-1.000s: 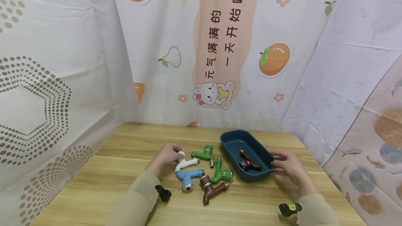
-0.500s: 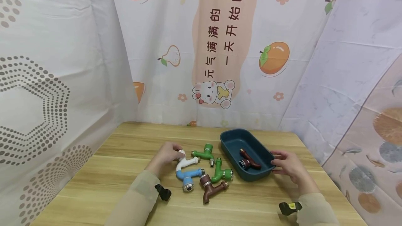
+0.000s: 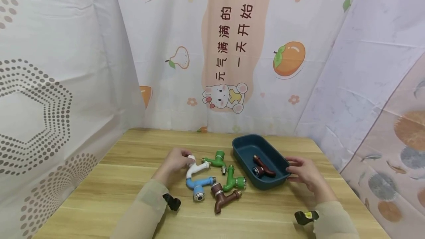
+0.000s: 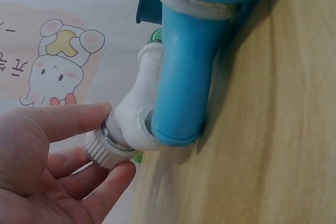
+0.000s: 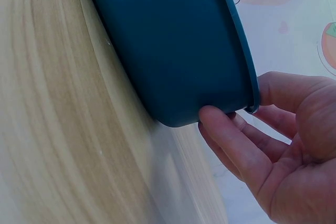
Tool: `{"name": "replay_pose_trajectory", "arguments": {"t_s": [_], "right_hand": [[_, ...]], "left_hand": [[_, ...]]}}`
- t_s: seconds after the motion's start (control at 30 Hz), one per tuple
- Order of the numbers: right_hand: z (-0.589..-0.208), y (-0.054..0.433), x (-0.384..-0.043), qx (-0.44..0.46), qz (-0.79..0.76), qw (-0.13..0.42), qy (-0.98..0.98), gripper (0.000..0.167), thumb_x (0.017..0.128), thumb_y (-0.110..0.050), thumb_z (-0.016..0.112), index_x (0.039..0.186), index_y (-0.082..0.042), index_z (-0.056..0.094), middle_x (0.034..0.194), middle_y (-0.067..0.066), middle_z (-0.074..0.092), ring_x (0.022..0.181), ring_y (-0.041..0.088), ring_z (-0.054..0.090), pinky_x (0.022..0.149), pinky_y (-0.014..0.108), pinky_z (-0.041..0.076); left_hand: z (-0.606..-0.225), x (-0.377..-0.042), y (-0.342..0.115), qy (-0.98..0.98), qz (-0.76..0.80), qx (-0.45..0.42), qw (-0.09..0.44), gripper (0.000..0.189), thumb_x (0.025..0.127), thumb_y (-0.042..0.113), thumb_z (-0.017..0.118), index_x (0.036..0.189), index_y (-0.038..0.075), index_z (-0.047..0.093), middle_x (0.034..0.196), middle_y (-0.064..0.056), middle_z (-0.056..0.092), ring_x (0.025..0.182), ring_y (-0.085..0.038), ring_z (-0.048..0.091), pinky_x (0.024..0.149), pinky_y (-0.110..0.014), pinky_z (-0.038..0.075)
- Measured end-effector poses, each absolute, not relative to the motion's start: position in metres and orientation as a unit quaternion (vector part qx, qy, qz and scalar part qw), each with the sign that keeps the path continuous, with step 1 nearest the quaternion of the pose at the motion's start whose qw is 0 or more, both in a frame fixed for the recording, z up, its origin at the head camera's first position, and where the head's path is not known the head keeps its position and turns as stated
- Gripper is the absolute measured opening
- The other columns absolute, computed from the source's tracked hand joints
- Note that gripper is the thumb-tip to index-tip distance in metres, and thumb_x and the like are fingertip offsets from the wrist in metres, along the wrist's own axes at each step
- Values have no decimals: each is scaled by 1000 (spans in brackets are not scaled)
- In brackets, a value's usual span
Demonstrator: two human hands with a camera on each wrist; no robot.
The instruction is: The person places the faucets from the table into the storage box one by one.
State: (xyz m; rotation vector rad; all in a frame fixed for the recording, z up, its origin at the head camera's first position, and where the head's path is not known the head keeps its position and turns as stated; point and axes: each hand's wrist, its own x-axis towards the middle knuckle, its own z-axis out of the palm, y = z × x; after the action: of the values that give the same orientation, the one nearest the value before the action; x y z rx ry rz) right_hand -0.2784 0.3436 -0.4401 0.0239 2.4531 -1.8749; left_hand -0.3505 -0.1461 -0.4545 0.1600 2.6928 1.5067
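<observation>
My left hand [image 3: 176, 161] pinches the ribbed knob of a white faucet [image 3: 196, 169] between thumb and fingers. In the left wrist view, the white faucet [image 4: 137, 114] is tilted, its open spout end right beside a blue faucet [image 4: 186, 72]. My right hand [image 3: 303, 174] grips the near right end of a dark teal plastic basin [image 3: 239, 156], thumb and fingers at the rim and outer wall. Inside that basin lies a dark brown faucet [image 3: 263, 168]. Seen from the right wrist, the basin [image 5: 173, 40] hides its contents.
Two green faucets, one farther back [image 3: 216, 161] and one nearer [image 3: 231, 183], lie between the white faucet and the basin. Another brown faucet [image 3: 224, 199] lies in front of them. All rest on a wooden table [image 3: 139, 150], with printed curtains [image 3: 172, 95] behind and at both sides.
The knob end of the white faucet has risen slightly with my left hand, tilting the faucet. My right hand keeps its place at the basin, and the view has shifted a little.
</observation>
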Motion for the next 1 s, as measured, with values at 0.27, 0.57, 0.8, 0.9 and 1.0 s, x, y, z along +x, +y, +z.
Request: {"name": "replay_pose_trajectory", "arguments": {"t_s": [0.27,0.57,0.8,0.9,1.0], "right_hand": [[-438,345,-281,0,-604,24,796,54,94,5,62,144,16,42,129,39,54,97,29,68,80,52,58],[-439,344,-280,3,-604,25,796,55,94,5,63,143,16,43,128,38,55,96,30,69,79,51,59],[-440,344,-279,6,-601,25,799,53,94,4,63,143,15,44,128,36,56,97,30,68,79,51,59],[-441,344,-280,6,-599,24,800,53,94,4,63,143,15,44,127,36,56,97,30,68,79,51,59],[-442,344,-280,8,-602,22,798,53,94,5,63,143,15,45,126,35,57,96,30,69,79,51,59]], "left_hand": [[-444,-349,-145,870,490,49,12,30,86,12,81,113,1,73,101,-8,70,88,-22,66,70,-32,57],[-436,-346,-147,870,490,50,-7,33,87,16,80,117,3,72,106,-7,71,98,-23,65,85,-40,55],[-431,-343,-150,883,467,45,-29,34,86,18,82,117,5,74,112,-9,70,106,-28,63,91,-46,52],[-428,-342,-152,882,468,40,-32,34,86,20,82,116,8,74,114,-9,70,107,-28,63,92,-46,52],[-425,-341,-153,879,474,42,-35,35,86,19,82,117,6,74,114,-10,70,108,-29,63,91,-46,52]]}}
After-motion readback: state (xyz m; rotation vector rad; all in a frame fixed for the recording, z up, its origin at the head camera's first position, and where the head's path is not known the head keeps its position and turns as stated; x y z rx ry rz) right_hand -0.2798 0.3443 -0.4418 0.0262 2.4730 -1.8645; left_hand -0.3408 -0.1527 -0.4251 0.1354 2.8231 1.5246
